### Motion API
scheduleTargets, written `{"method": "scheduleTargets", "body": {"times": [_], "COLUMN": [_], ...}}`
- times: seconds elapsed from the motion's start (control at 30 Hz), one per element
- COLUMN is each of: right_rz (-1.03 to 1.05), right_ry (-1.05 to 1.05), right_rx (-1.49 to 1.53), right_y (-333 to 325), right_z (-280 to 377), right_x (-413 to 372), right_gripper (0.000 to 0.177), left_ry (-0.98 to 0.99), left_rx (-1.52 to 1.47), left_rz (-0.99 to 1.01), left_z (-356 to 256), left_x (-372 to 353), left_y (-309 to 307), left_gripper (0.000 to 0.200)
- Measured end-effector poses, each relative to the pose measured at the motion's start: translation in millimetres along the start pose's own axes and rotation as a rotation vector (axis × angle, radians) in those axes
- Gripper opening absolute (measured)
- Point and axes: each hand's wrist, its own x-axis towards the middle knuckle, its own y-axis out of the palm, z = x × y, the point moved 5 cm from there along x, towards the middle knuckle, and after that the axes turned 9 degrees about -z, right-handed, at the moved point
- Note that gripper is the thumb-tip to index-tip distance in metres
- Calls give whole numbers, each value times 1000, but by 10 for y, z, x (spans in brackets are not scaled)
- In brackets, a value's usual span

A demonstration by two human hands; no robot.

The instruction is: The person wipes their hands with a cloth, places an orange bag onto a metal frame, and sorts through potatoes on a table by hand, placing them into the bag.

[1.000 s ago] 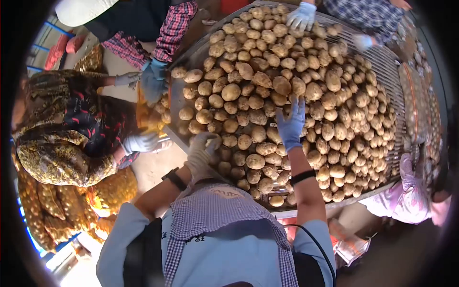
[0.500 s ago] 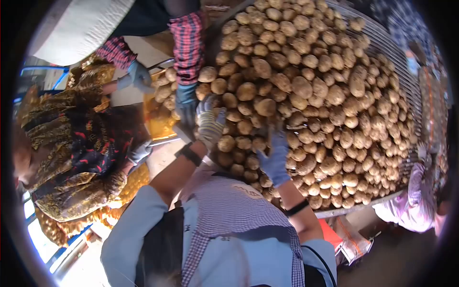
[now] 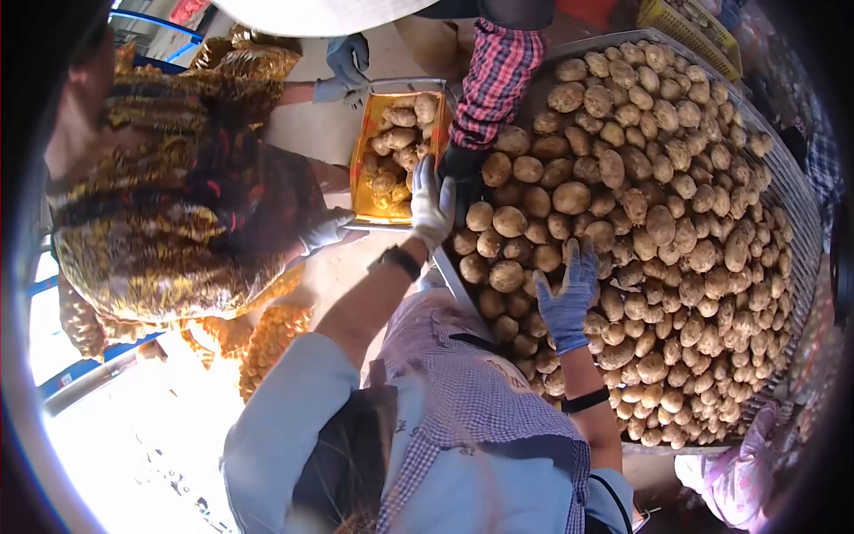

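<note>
My left hand [image 3: 431, 209], in a white and grey glove, is at the right edge of an open orange-yellow bag [image 3: 363, 182] held in a metal frame. Its fingers are stretched out, and nothing shows in them. Several potatoes [image 3: 398, 138] lie inside the bag. Right beside my left hand is a co-worker's dark-gloved hand [image 3: 463, 171]. My right hand [image 3: 567, 307], in a blue glove, rests with fingers spread against the big heap of potatoes [image 3: 660, 225]. Its fingertips are close to one potato, which they do not close around.
Facing the bag, a co-worker [image 3: 196, 196] has gloved hands at its frame. Another person's plaid sleeve [image 3: 498, 80] reaches in from the top. A slatted metal rim [image 3: 792, 182] borders the heap. Filled mesh bags [image 3: 274, 347] stand at the lower left, and a yellow crate [image 3: 716, 40] at the upper right.
My left hand has moved left from the potatoes to the bag's edge, beside the dark-gloved hand. My right hand stays on the heap, fingers spread. The view has shifted left, showing more of the bag.
</note>
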Motion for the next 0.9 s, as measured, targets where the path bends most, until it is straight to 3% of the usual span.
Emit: {"method": "scheduleTargets", "body": {"times": [0.17,0.23,0.27,0.3,0.37,0.4,0.47,0.53,0.63,0.67,0.73,0.77,0.8,0.83,0.9], "right_rz": [-107,-190,-405,-469,-674,-776,-952,-892,-771,-799,-376,-399,-288,-163,-184], "right_ry": [126,219,394,423,516,601,845,1021,1424,1457,1841,1867,2011,2142,2139], "right_rx": [34,0,350,167,-102,-156,-159,-404,-333,-338,-294,-285,-217,-141,-126], "right_y": [-168,-316,-409,-514,-646,-727,-648,-408,389,590,1099,1198,1346,1499,1643], "right_z": [105,48,84,45,69,206,486,871,1355,1555,1879,2028,2152,2265,2329], "right_x": [-383,-741,-911,-1167,-1822,-2088,-2774,-3450,-4513,-4790,-5349,-5499,-5687,-5866,-6064], "right_gripper": [77,74,71,71,68,64,60,53,46,46,43,43,45,47,44], "left_ry": [-12,1,-80,-36,-201,-72,51,213,168,120,0,207,442,545,824], "left_rx": [-282,-212,-190,-44,-517,-85,-142,-73,98,98,-63,48,267,146,-31], "left_rz": [145,170,166,222,758,905,619,299,332,350,424,266,297,389,480], "left_z": [99,205,142,44,339,436,-128,-445,41,211,-267,-237,-389,-489,-1030], "left_x": [232,190,151,192,367,475,368,237,414,516,292,364,354,232,-344], "left_y": [334,469,443,391,600,602,530,421,616,699,461,454,395,363,32], "left_gripper": [65,63,63,60,53,52,60,75,81,80,77,74,67,64,59]}}
